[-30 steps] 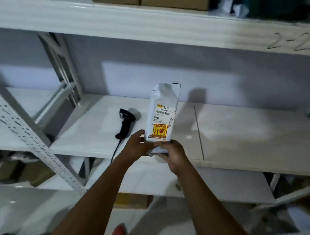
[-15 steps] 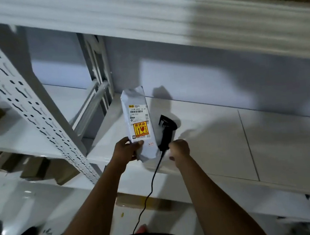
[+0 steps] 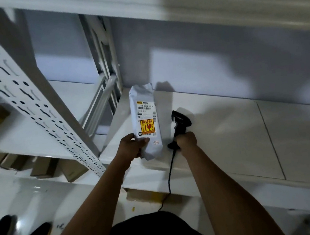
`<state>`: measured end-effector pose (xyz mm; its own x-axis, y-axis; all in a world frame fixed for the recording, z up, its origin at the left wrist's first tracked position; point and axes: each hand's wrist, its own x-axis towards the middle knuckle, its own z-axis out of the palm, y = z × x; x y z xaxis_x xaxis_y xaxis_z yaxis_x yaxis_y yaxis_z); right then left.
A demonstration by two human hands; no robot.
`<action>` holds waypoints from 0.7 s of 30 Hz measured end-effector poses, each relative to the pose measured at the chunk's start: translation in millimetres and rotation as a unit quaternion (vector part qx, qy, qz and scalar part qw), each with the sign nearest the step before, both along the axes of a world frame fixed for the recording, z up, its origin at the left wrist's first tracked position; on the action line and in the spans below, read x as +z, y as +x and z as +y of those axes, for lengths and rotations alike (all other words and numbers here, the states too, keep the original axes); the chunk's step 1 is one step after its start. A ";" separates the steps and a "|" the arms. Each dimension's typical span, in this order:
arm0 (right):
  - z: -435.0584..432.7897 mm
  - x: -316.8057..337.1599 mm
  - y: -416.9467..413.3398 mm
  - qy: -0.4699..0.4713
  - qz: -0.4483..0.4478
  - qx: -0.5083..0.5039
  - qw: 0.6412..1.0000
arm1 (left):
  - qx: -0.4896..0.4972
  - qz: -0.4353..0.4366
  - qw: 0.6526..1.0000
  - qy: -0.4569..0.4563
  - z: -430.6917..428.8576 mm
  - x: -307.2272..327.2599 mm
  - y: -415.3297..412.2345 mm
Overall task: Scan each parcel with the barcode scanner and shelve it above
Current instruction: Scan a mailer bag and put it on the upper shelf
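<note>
White metal shelf (image 3: 230,137) offers open room along its right; its post (image 3: 33,104) and the upper beam (image 3: 137,1) crowd the left and top. Over the shelf's front edge the grey parcel (image 3: 144,103) is gripped low by the left hand (image 3: 132,147), label up. Just right, the right hand (image 3: 186,140) wraps the black scanner (image 3: 180,126). Scanning seems not yet done, shelving above left

place: parcel storeroom | white slotted-steel racking (image 3: 33,104) left of left hand (image 3: 132,147) | cardboard boxes (image 3: 44,166) on shelves lower left of it | labelled parcel (image 3: 147,122) in it | corded barcode scanner (image 3: 179,128) in right hand (image 3: 187,141)
</note>
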<state>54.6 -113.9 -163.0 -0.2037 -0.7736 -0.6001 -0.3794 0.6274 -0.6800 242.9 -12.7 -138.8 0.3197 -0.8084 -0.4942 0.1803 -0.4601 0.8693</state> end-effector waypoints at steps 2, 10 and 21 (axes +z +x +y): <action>6.0 3.6 4.2 0.047 -0.136 -0.024 0.989 | 0.010 -0.002 1.000 0.003 -0.5 -4.3 4.3; 52.8 26.5 10.1 -0.028 -0.332 -0.026 0.943 | 0.048 -0.057 0.997 -0.026 -4.6 -12.2 29.1; 66.6 47.1 -6.1 -0.102 -0.355 -0.011 0.929 | 0.046 -0.140 0.988 -0.044 -0.2 -6.4 12.6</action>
